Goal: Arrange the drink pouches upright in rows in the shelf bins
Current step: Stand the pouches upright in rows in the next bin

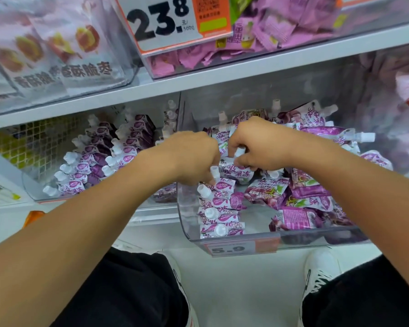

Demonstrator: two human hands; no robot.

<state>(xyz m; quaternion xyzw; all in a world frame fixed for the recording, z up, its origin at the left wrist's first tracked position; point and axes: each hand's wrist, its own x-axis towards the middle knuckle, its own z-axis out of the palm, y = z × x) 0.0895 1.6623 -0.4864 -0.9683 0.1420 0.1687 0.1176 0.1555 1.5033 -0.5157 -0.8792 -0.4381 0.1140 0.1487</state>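
Note:
Both hands reach into a clear plastic shelf bin (236,240) holding purple-and-white drink pouches with white spouts. My left hand (194,156) is closed on the top of a pouch (216,178) at the back of a short upright row (220,208) along the bin's left wall. My right hand (257,145) pinches another pouch (237,165) by its white spout. Loose pouches (300,204) lie flat and jumbled across the bin's right side and back. The neighbouring bin on the left (31,185) holds pouches standing in two neat rows (99,156).
A shelf board (198,83) runs just above the bins, with tubs of pink and white snack packs and a 23.8 price card (172,22) on it. The bin front carries a 5.9 price label (232,249). My knees and white shoes are below, on a pale floor.

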